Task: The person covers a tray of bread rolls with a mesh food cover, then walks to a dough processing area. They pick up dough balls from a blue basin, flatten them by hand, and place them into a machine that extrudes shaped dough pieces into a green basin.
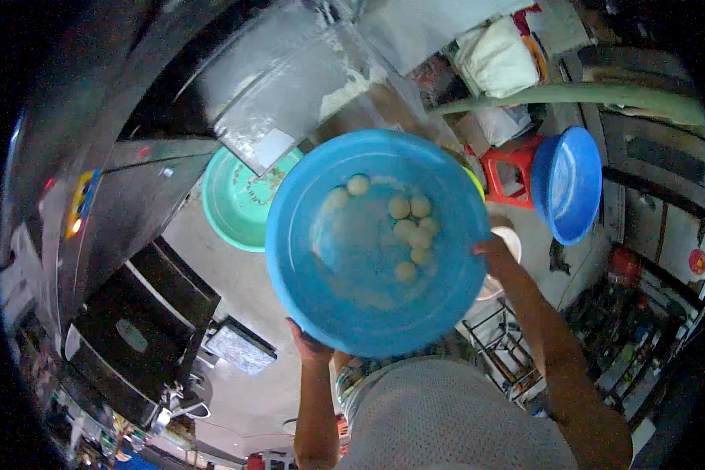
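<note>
The left hand [309,342] gripped the near rim of a large round blue plastic basin [345,298], and the right hand [489,249] clasped its right rim, holding it up over a green plastic basin [231,205]; pale dough balls [411,229] lay inside.

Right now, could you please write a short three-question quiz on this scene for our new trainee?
1. True or false: both hands grip the rim of the big blue basin.
2. What lies inside it? A) pale round dough balls B) green leaves C) red blocks
3. Which colour is the basin under the metal chute?

Key: 1 true: left hand, right hand; 2 A; 3 green.
</note>
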`<state>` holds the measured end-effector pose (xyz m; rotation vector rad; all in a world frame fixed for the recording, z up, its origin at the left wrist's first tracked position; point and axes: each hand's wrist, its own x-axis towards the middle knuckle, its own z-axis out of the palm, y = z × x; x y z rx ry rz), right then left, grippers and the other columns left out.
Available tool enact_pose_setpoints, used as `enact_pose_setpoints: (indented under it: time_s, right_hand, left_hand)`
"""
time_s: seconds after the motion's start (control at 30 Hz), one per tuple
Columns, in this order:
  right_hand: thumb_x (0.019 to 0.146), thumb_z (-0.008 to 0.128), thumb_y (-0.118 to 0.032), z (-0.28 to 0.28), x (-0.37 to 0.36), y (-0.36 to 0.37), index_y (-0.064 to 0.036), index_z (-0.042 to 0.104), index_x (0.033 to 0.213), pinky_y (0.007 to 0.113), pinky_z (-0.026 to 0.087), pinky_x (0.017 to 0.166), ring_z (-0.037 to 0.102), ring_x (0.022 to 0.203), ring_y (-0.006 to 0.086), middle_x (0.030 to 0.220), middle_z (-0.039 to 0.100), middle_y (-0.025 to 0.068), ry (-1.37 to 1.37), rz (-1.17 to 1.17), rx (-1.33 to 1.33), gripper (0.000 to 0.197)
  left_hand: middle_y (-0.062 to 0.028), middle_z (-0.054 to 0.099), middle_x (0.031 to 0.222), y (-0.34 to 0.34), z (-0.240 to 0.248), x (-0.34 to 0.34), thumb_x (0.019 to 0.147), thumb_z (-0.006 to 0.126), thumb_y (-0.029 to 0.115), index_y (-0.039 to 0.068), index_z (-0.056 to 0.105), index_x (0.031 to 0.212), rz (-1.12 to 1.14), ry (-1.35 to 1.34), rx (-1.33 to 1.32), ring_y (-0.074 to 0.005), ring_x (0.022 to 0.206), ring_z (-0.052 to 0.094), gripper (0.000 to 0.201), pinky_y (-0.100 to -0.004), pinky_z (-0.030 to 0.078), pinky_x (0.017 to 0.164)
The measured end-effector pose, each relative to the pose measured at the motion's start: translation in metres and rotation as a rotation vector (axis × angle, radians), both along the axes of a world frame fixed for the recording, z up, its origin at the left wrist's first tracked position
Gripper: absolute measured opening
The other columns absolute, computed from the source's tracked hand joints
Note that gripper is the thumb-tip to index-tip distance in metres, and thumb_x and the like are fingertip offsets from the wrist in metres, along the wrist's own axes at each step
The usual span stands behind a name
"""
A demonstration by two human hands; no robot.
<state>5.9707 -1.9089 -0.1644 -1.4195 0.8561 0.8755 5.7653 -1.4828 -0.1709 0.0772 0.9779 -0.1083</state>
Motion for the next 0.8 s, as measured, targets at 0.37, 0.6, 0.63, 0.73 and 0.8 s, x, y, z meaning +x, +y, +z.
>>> enact_pose_setpoints:
  time_s: [0.37, 0.6, 0.63, 0.73, 0.8]
  right_hand:
    - [0.070, 0.071, -0.016, 0.084, 0.026, 0.210, -0.0020, 0.061, 0.112, 0.048, 0.053, 0.085, 0.062, 0.100, 0.0329, 0.112, 0.063, 0.0164, -0.264, 0.410, -0.052, 0.046]
    - [0.066, 0.066, -0.003, 0.147, 0.072, 0.294, 0.0004, 0.052, 0.124, 0.047, 0.057, 0.079, 0.065, 0.088, 0.0323, 0.103, 0.064, 0.0156, -0.389, 0.386, 0.040, 0.060]
    - [0.066, 0.067, -0.003, 0.144, 0.064, 0.318, 0.0010, 0.052, 0.124, 0.046, 0.057, 0.079, 0.065, 0.089, 0.0321, 0.103, 0.064, 0.0157, -0.325, 0.383, 0.039, 0.061]
    - [0.064, 0.070, -0.004, 0.145, 0.041, 0.374, 0.0030, 0.054, 0.122, 0.046, 0.055, 0.082, 0.063, 0.092, 0.0333, 0.103, 0.064, 0.0164, -0.305, 0.396, 0.047, 0.061]
    - [0.064, 0.070, -0.004, 0.148, 0.035, 0.402, 0.0026, 0.054, 0.122, 0.047, 0.054, 0.084, 0.063, 0.094, 0.0343, 0.104, 0.063, 0.0169, -0.322, 0.435, 0.011, 0.061]
  left_hand:
    - [-0.0188, 0.052, 0.138, 0.179, 0.059, -0.067, 0.090, 0.065, 0.040, 0.001, 0.042, 0.141, 0.121, 0.076, 0.477, -0.0362, 0.122, 0.052, 0.069, -0.0537, 0.042, 0.104]
    - [-0.0142, 0.057, 0.121, 0.186, 0.112, -0.047, 0.072, 0.062, 0.003, 0.002, 0.047, 0.133, 0.331, -0.016, 0.548, -0.0300, 0.109, 0.058, 0.063, -0.0450, 0.051, 0.093]
    - [-0.0145, 0.056, 0.121, 0.202, 0.112, -0.065, 0.072, 0.061, 0.003, 0.002, 0.046, 0.134, 0.348, 0.029, 0.561, -0.0308, 0.108, 0.058, 0.064, -0.0456, 0.052, 0.093]
    - [-0.0158, 0.055, 0.120, 0.248, 0.128, -0.108, 0.071, 0.058, 0.004, 0.002, 0.043, 0.136, 0.377, 0.087, 0.614, -0.0325, 0.106, 0.058, 0.067, -0.0447, 0.053, 0.091]
    - [-0.0165, 0.055, 0.121, 0.267, 0.142, -0.124, 0.071, 0.058, 0.004, 0.002, 0.042, 0.137, 0.366, 0.068, 0.636, -0.0326, 0.106, 0.058, 0.067, -0.0444, 0.053, 0.090]
